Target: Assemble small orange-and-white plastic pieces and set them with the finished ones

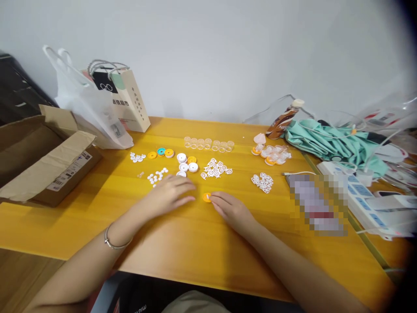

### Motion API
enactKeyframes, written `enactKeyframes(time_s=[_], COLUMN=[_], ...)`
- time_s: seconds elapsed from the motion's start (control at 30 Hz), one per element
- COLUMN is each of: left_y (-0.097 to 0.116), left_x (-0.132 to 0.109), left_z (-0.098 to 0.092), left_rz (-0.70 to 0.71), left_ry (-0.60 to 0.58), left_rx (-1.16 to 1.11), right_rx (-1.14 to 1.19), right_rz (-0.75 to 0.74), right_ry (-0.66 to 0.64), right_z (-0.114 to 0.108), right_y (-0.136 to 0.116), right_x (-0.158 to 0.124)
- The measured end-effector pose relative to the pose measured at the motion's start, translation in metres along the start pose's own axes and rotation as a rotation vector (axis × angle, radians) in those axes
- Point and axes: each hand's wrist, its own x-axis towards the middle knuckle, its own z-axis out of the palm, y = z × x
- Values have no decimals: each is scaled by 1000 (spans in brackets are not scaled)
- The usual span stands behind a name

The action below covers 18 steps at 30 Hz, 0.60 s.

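On the table in front of me is a small orange round cap (pixel 206 198) with a white bit on its right side. My right hand (pixel 233 211) has its fingers together at the cap's right edge; whether they grip the cap or the white bit is hard to see. To the left, my left hand (pixel 171 193) holds nothing, its thumb and fingers apart. It is nearest the white round caps (pixel 183 167) and the small white plastic pieces (pixel 158 176). White lacy wheel-shaped pieces (pixel 216 168) lie beyond the orange cap.
Clear plastic cups (pixel 208 144) stand in rows farther back. Orange and teal caps (pixel 160 151) sit left of them. At right are white openwork pieces (pixel 262 182), clear-and-orange assemblies (pixel 273 154), a bottle (pixel 285 119), a blurred-out phone (pixel 314 204) and a power strip (pixel 358 200). A cardboard box (pixel 71 174) stands left.
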Motion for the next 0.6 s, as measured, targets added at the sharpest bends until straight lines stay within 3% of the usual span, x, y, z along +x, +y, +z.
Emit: enactKeyframes(time_s=[0.17,0.23,0.37,0.6], left_y=[-61,-79,-94,-100], left_x=[-19,-26,-30,-22], left_z=[-22,-26,-26,-10], left_rz=[-455,-549,-612,-525], left_ry=[-87,-142,-158,-15], left_rx=[144,105,58,-75], right_rx=[-111,-113,-92,-69], right_rz=[-19,-12,20,38], right_ry=[-112,-139,-141,-139], right_z=[3,5,7,6], right_y=[4,5,6,4], right_x=[-8,-12,-15,-16])
